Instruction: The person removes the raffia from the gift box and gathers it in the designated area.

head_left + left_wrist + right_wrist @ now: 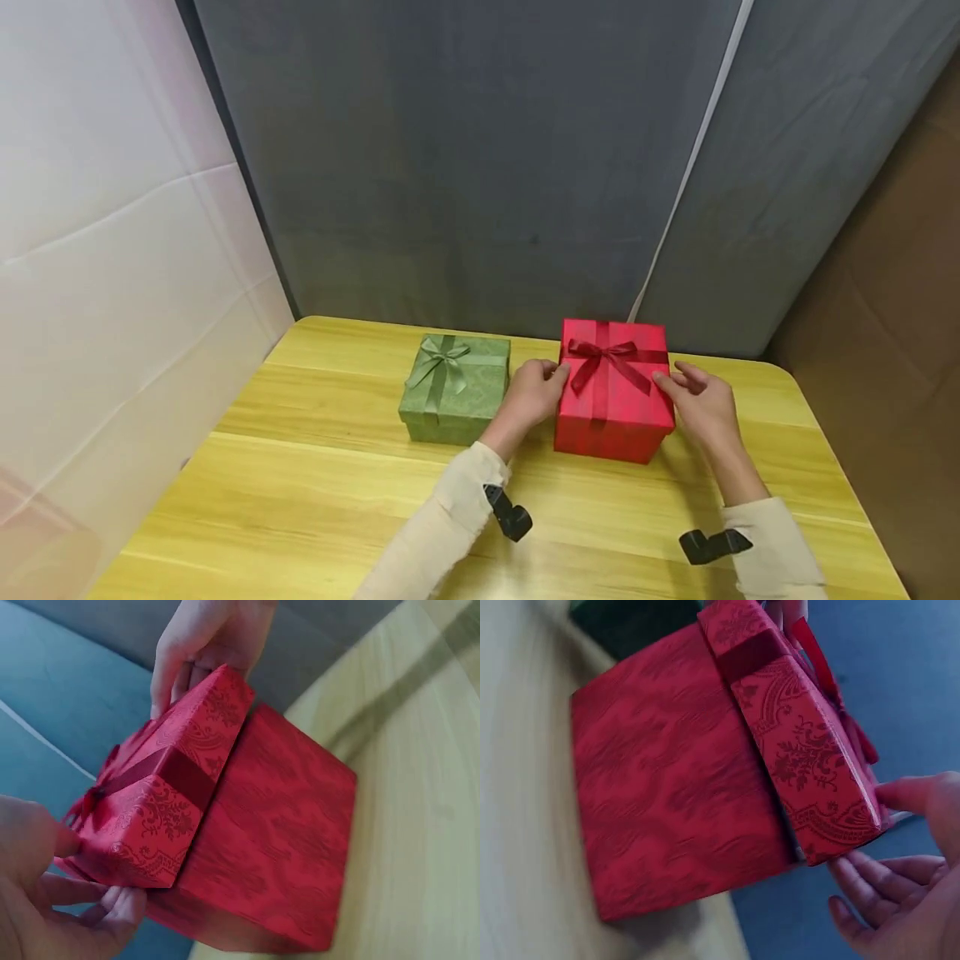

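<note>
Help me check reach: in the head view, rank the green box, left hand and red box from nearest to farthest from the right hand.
1. Red box: between the hands, touching the right hand.
2. Left hand: across, at the red box's left side.
3. Green box: beyond the left hand, farthest left.

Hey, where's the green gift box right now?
In the head view, the green gift box sits on the wood-grained table, to the left of the red gift box, with the left hand between them.
</note>
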Demonstrator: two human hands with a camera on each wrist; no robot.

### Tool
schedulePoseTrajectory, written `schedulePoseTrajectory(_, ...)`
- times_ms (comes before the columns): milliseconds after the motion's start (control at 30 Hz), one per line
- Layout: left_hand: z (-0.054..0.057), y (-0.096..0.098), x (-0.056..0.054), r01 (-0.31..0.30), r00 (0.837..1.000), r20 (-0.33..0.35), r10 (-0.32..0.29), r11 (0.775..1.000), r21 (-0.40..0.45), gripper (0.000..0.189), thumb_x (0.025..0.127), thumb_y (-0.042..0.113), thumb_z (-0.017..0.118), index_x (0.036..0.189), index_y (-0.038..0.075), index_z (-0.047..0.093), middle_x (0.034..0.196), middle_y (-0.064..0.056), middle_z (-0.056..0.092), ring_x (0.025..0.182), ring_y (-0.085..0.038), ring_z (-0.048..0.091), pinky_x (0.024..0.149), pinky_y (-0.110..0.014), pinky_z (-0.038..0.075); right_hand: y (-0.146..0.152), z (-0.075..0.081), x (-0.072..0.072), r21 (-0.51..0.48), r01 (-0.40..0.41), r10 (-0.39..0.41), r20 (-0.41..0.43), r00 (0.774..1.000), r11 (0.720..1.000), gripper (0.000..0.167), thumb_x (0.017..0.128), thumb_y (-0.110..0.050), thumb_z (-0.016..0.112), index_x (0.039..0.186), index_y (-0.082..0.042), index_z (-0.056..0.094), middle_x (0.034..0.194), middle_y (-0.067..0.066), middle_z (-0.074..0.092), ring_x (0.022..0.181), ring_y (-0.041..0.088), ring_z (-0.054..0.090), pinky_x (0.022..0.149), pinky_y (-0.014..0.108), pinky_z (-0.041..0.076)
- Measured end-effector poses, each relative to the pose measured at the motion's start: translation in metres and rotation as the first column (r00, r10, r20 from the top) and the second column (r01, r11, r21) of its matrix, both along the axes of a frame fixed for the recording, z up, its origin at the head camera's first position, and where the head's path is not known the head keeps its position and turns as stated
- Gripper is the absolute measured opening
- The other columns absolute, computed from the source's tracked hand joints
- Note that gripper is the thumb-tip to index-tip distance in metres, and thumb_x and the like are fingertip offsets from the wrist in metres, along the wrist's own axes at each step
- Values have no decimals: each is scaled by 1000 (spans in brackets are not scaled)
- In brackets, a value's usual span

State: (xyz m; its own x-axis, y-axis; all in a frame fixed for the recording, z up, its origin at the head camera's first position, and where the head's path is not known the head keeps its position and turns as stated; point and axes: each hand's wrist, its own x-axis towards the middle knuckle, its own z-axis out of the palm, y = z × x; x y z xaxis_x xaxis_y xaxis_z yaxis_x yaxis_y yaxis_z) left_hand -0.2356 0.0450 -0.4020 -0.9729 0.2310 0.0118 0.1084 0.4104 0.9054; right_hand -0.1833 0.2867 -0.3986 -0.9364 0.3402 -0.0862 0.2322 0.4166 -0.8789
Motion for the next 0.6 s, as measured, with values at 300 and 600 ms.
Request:
schedulePoseTrajectory(300,1,-66,51,524,845,-242,-477,828,201,34,95,5,74,125,3,58,113,-5,64,93,-10,63,87,-26,53,12,16,76,-33,-520,465,-404,788,853,44,87,8,76,127,-9,66,111,-8,73,100,7,69,86,19,55)
schedulePoseTrajectory(600,-77,-78,87,292,374,-588,-717,693,-659,16,88,7,79,90,19,69,92,8,61,91,-7,59,88,-15,49,-3,-72,120,861,-274,817,-239,525,428,32,96,-56,67,89,-24,61,100,-13,53,95,9,51,87,27,40)
